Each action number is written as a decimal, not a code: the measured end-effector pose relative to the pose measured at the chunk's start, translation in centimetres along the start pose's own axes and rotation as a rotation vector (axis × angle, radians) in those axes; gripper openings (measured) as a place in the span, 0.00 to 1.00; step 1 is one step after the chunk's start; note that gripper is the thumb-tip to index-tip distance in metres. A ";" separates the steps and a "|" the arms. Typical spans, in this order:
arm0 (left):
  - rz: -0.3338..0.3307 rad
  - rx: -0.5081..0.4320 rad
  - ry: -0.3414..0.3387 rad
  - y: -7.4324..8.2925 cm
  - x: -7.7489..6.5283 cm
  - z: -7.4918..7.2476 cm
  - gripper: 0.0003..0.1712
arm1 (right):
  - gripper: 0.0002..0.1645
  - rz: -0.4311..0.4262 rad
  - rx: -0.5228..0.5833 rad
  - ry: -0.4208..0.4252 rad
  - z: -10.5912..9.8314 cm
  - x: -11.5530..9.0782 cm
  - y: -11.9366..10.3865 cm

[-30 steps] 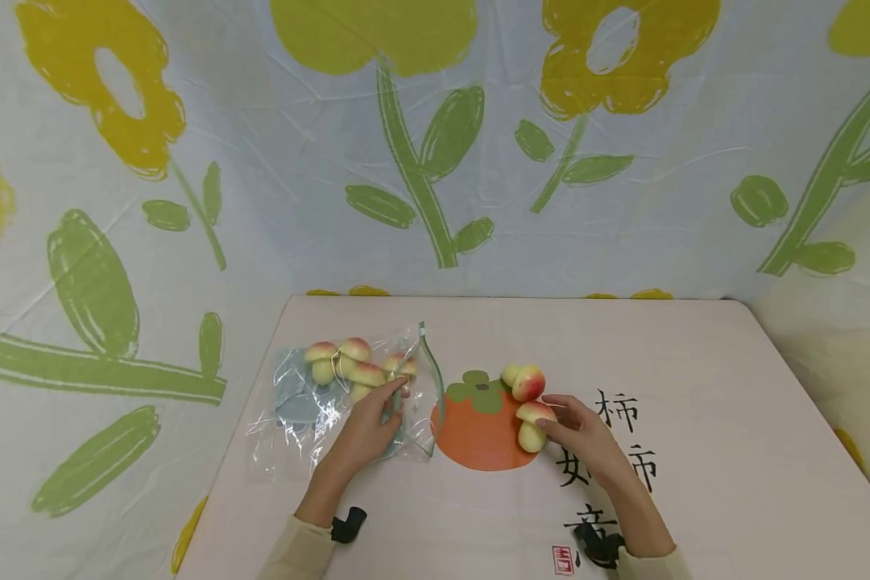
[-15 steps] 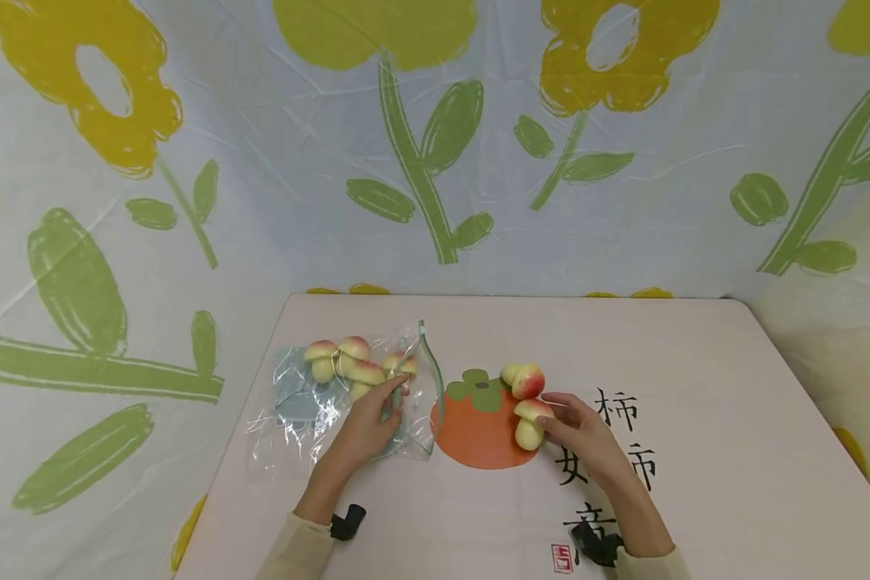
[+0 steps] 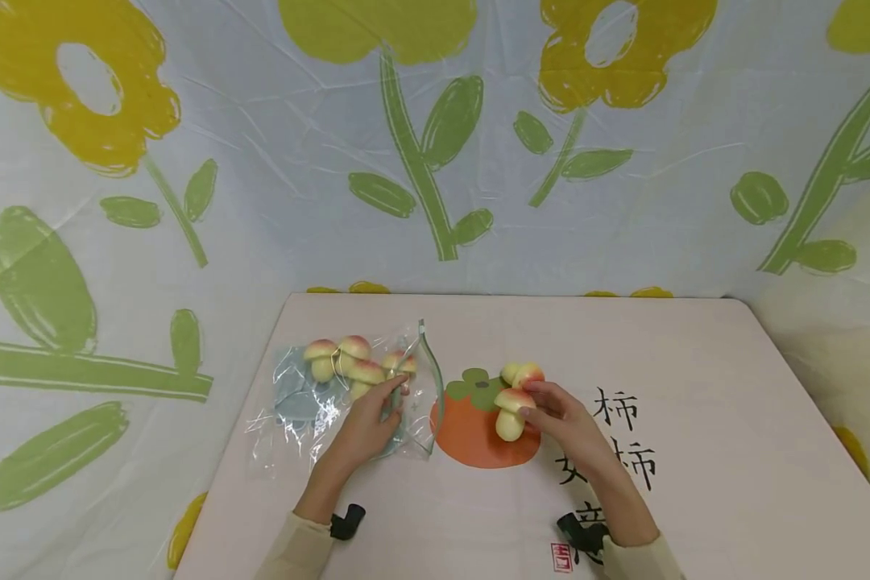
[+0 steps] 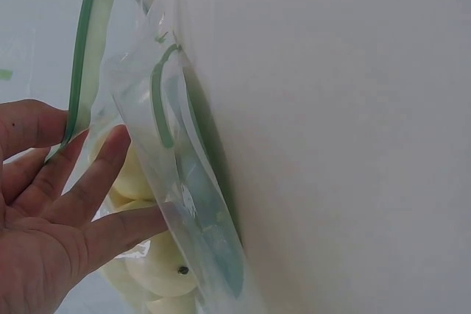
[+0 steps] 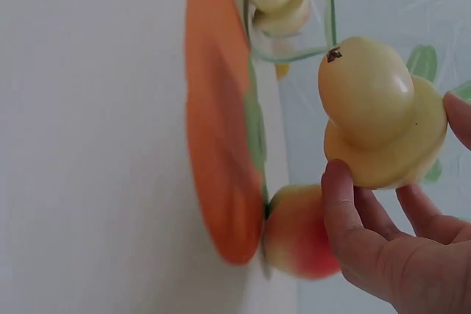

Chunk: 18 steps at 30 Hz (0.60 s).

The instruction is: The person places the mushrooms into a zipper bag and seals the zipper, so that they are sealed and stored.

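In the head view, my left hand [image 3: 368, 428] is at the mouth of a clear zip bag [image 3: 266, 443] lying at the table's left. Its spread fingers touch the green zip edge [image 4: 81, 56] and the near wall, parting the opening. Several toy mushrooms [image 3: 321, 366], yellow with pink-tinged caps, are inside the bag. My right hand [image 3: 567, 423] holds another toy mushroom [image 5: 368, 93] by its cap, thumb and fingertips around it. The right wrist view shows it raised off the table, stem pointing away from the hand. A third-party-free mushroom [image 5: 294, 233] lies behind it, partly hidden in the head view.
A pale table mat [image 3: 725, 387] bears an orange persimmon print [image 3: 471, 443] between the hands and black characters [image 3: 634, 459] at right. Behind the table hangs a flower-patterned cloth [image 3: 297, 161]. Dark wrist straps [image 3: 348, 524] sit at the cuffs.
My right hand has moved left and slightly up with its mushroom, now covering part of the loose mushroom behind. The left hand and the bag stay in place.
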<state>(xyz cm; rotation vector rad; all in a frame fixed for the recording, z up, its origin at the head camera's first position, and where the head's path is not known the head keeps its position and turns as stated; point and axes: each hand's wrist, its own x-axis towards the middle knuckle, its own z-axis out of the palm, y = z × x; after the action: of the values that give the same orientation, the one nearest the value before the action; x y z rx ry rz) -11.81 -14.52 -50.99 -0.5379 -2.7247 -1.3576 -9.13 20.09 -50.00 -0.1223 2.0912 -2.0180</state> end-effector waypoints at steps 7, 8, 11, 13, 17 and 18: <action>0.012 -0.005 0.000 0.0 0.1 -0.1 0.32 | 0.33 -0.019 0.016 -0.029 2.0 2.0 -1.2; 0.011 -0.005 -0.004 0.0 0.1 -0.1 0.32 | 0.33 -0.018 0.013 -0.031 2.4 2.4 -1.3; 0.004 -0.005 -0.006 0.0 0.1 -0.1 0.32 | 0.33 -0.005 0.007 -0.023 3.4 3.5 -1.6; 0.001 -0.009 -0.007 0.0 0.1 -0.1 0.32 | 0.34 0.002 0.016 -0.025 4.1 4.3 -1.7; -0.004 -0.013 -0.005 0.1 0.1 -0.2 0.32 | 0.34 0.013 0.049 -0.005 5.4 5.9 -1.7; -0.005 -0.014 -0.005 0.2 0.1 -0.3 0.32 | 0.34 0.013 0.061 0.003 5.9 6.3 -1.6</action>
<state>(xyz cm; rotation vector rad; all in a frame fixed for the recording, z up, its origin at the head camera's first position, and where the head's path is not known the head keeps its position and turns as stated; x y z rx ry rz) -11.84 -14.62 -50.70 -0.5363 -2.7243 -1.3788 -14.08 12.93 -49.21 -0.0945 2.0247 -2.0732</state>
